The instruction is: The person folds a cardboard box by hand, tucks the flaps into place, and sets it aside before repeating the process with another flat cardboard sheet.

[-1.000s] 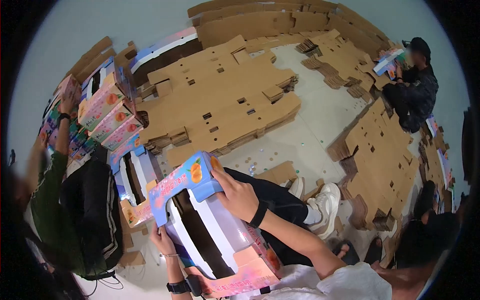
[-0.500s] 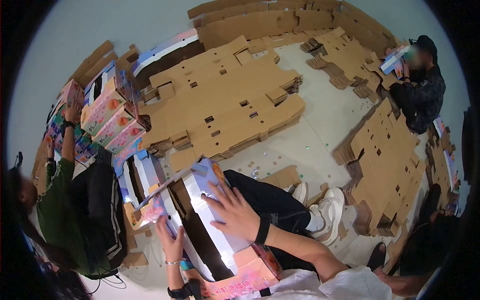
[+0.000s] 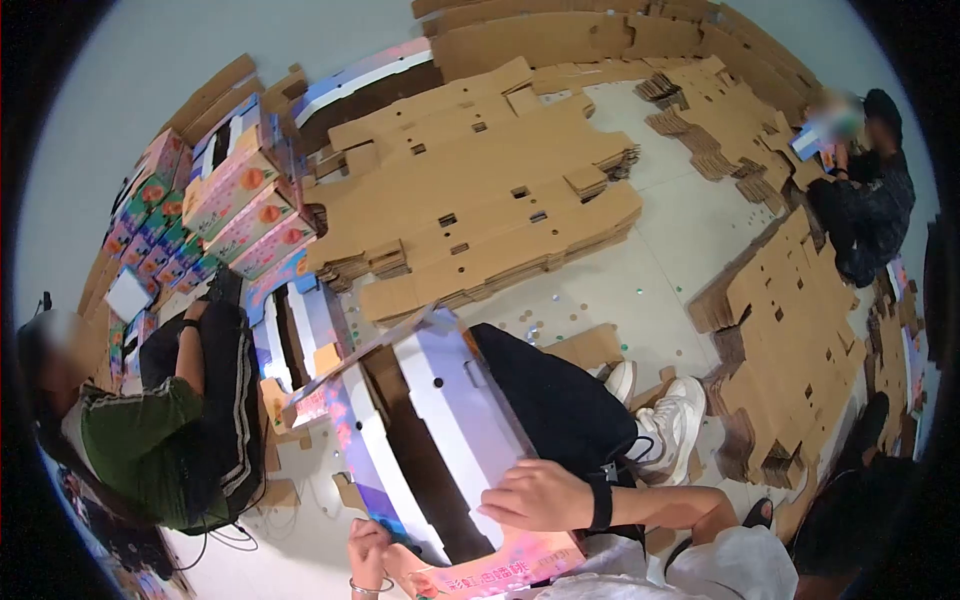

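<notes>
Pale floor [image 3: 650,260], mostly covered w/ stacks of flat cardboard blanks [image 3: 480,200]. The right hand [image 3: 540,495] is open, fingers together, palm down on the white panel of the printed carton [image 3: 445,400], just above its pink flap [image 3: 500,572]. The left hand [image 3: 368,545] is curled around the carton's near-left edge. Carton lies tilted across the lap, approx. lengthwise away from the person. To its left: second open carton [image 3: 300,340], co-worker's green sleeve [image 3: 130,440], finished boxes [image 3: 240,210] stacked by the wall.
</notes>
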The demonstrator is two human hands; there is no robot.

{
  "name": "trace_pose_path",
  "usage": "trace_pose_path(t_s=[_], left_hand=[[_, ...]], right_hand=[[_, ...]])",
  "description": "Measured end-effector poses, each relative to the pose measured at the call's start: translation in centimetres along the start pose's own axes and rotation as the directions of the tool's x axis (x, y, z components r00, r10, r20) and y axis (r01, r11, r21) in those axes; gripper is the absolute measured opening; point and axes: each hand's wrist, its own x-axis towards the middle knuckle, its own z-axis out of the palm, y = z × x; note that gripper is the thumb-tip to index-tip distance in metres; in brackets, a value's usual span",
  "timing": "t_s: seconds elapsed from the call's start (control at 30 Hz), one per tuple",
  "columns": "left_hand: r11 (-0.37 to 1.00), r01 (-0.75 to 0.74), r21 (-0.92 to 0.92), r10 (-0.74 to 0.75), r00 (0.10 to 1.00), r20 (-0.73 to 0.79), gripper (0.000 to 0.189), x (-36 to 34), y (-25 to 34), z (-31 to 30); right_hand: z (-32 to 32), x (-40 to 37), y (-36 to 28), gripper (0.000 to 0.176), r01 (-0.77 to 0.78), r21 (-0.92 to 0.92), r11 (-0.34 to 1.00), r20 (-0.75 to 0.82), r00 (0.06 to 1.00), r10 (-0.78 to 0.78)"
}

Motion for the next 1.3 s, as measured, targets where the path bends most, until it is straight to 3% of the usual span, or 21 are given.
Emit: trace_pose_path(t_s=[0.13,0.27,0.3,0.33,0.37,0.47,0.53,0.6,0.63,0.67,0.7,0.8,0.87,0.93,1.03,1.07,1.1,1.13,1.17,1.2,1.3], left_hand=[[0.881,0.103,-0.462,-0.134,0.990,-0.035,0.029,-1.0,1.5,0.3],[0.911,0.123,-0.395,-0.104,0.992,0.070,0.029,0.0,2.8,-0.9],[0.920,0.102,-0.378,-0.079,0.994,0.078,0.026,0.5,2.7,-0.9],[0.921,0.105,-0.376,-0.082,0.994,0.076,0.026,1.1,2.5,-1.2],[0.888,0.191,-0.419,-0.123,0.975,0.186,0.026,1.8,2.4,-1.6],[0.846,0.339,-0.412,-0.208,0.920,0.332,0.021,4.5,5.3,-2.6],[0.924,0.322,-0.206,-0.227,0.896,0.381,0.030,6.0,7.3,-3.0],[0.959,0.283,0.018,-0.267,0.880,0.392,0.046,7.7,10.4,-3.7],[0.970,0.156,0.189,-0.212,0.920,0.329,0.050,8.3,11.7,-3.5],[0.932,0.033,0.362,-0.142,0.950,0.280,0.053,8.8,12.4,-3.2],[0.937,-0.149,0.315,0.073,0.968,0.240,0.056,9.6,12.2,-2.7],[0.884,-0.369,0.286,0.289,0.914,0.285,0.053,10.9,14.7,-0.6],[0.875,-0.306,0.375,0.194,0.932,0.308,0.042,10.4,15.5,-0.4],[0.931,-0.061,0.359,0.014,0.991,0.132,0.035,9.4,14.3,-1.5],[0.986,0.102,0.130,-0.108,0.993,0.039,0.033,6.2,9.2,-5.7],[0.920,0.365,-0.144,-0.359,0.931,0.067,0.043,4.6,9.2,-6.7],[0.968,0.211,-0.133,-0.214,0.977,-0.008,0.049,3.1,7.5,-6.8],[0.992,0.052,-0.112,-0.061,0.995,-0.082,0.054,1.8,5.9,-6.6],[0.992,0.049,-0.117,-0.059,0.995,-0.078,0.054,0.9,5.8,-5.8],[0.949,0.067,-0.308,-0.125,0.976,-0.175,0.055,-0.1,6.5,-4.5],[0.818,0.127,-0.561,-0.308,0.920,-0.241,0.056,-2.2,5.5,-3.5]], right_hand=[[-0.4,-0.2,0.1,0.015,-0.044,-0.106,0.993,0.017,0.999,0.046],[-0.6,-0.2,0.3,0.022,-0.031,0.079,0.996,0.003,1.000,0.031],[-0.4,0.0,0.6,0.026,-0.112,0.507,0.855,0.051,0.994,0.100],[-0.4,0.1,0.6,0.030,-0.184,0.826,0.533,0.125,0.981,0.146],[-1.3,0.0,0.8,0.031,-0.289,0.948,0.134,0.265,0.949,0.168],[-1.6,0.8,1.2,0.032,-0.357,0.931,-0.077,0.362,0.929,0.073],[-2.3,1.2,1.2,0.026,-0.378,0.924,-0.060,0.381,0.923,0.049],[-3.7,1.8,1.5,0.021,-0.181,0.749,0.637,0.218,0.976,0.021],[-4.2,2.0,2.3,0.019,-0.118,0.391,0.913,0.203,0.978,0.040],[-3.9,2.6,3.0,0.021,-0.003,0.251,0.968,0.044,0.999,-0.009],[-4.2,3.1,2.9,0.017,0.049,0.161,0.986,0.038,0.998,-0.056],[-3.4,4.5,2.6,0.016,0.179,-0.010,0.984,0.017,0.984,-0.179],[-3.8,4.8,2.6,0.019,0.259,-0.089,0.962,0.007,0.966,-0.260],[-6.4,4.9,2.7,0.019,0.164,-0.209,0.964,-0.070,0.981,-0.182],[-10.9,1.7,3.6,0.029,-0.260,0.040,0.965,-0.199,0.944,0.263],[-11.8,-0.2,4.7,0.026,-0.441,0.011,0.897,-0.173,0.883,0.436],[-12.0,-2.0,5.6,0.016,-0.628,0.194,0.753,-0.118,0.747,0.654],[-11.8,-3.3,6.2,0.016,-0.630,0.190,0.753,-0.120,0.746,0.655],[-11.4,-4.5,6.8,0.020,-0.601,0.441,0.667,-0.163,0.677,0.718],[-10.9,-5.8,7.4,0.028,-0.515,0.662,0.545,-0.182,0.595,0.783],[-8.6,-10.8,12.2,0.040,-0.571,0.717,0.399,0.049,0.612,0.789]])
